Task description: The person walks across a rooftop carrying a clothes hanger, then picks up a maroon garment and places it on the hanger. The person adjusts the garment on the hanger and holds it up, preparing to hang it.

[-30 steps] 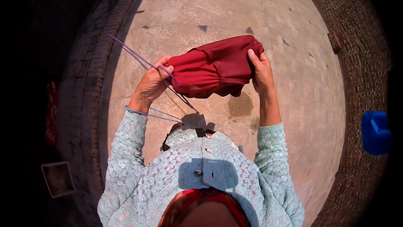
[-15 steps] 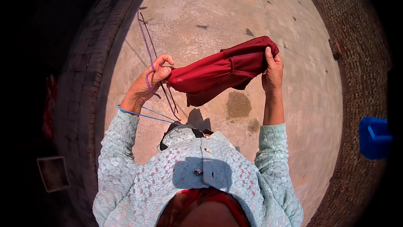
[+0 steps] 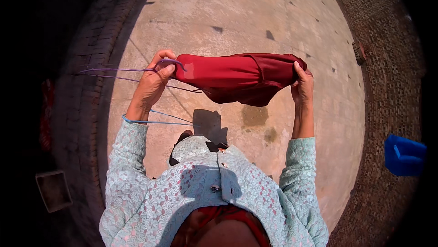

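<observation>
A dark red garment (image 3: 228,74) is stretched sideways between my two hands in front of me. My left hand (image 3: 155,76) grips its left end, fingers closed. In that same hand hangs a purple wire hanger (image 3: 119,69), its hook curving over the thumb and its wire frame reaching out to the left. Part of the hanger passes behind the cloth. My right hand (image 3: 303,82) pinches the garment's gathered right end, thumb on top. A light blue hanger or wire loop (image 3: 137,121) hangs round my left wrist.
Below lies a concrete floor (image 3: 196,28) with a damp patch (image 3: 254,115). A brick strip with a blue plastic container (image 3: 405,155) runs along the right. On the left are a shaded brick edge (image 3: 98,64) and a box-like frame (image 3: 54,191).
The purple hanger has swung from pointing away to pointing left. The garment has been pulled straighter and more level, its left end raised and its right end slightly lowered.
</observation>
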Demonstrator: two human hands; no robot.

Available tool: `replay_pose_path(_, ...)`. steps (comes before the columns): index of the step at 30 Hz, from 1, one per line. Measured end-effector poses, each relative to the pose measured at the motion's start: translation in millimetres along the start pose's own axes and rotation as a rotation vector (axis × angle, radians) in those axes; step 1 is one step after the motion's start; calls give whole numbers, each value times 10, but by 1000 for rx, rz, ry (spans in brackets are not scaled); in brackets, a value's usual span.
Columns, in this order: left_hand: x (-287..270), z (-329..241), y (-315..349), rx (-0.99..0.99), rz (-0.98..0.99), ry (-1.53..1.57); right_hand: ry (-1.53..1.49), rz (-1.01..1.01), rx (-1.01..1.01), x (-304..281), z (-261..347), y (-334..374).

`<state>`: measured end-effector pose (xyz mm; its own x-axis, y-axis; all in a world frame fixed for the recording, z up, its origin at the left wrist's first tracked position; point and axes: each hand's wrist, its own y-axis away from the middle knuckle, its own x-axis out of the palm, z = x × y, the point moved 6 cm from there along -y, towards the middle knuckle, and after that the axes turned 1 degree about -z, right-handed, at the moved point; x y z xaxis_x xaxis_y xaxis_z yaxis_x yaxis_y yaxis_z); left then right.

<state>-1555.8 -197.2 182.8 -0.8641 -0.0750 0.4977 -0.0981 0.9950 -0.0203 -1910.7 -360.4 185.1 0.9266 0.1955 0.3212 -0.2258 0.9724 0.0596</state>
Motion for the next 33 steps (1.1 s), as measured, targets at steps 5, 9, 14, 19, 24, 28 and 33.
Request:
replay_pose_path(5,81,463,220,-266,173,-41,-251,-103,-163,-284,253,-97)
replay_pose_path(9,124,713,329,-368,229,-76,-389,-49,-161,-374,333,-135)
replay_pose_path(14,-101,859,323,-326,206,-172,-416,186,-96,-209,407,27)
replay_pose_path(19,27,721,95,-234,166,-164,-116,397,48,-27,344,110)
replay_pose_path(24,404,762,-188,-216,195,-253,107,681,73,186,297,263)
replay_pose_path(28,717,921,-298,-106,257,-323,423,760,32,557,373,432)
replay_pose_path(33,1070,982,-252,-276,440,-359,558,834,8,734,390,505)
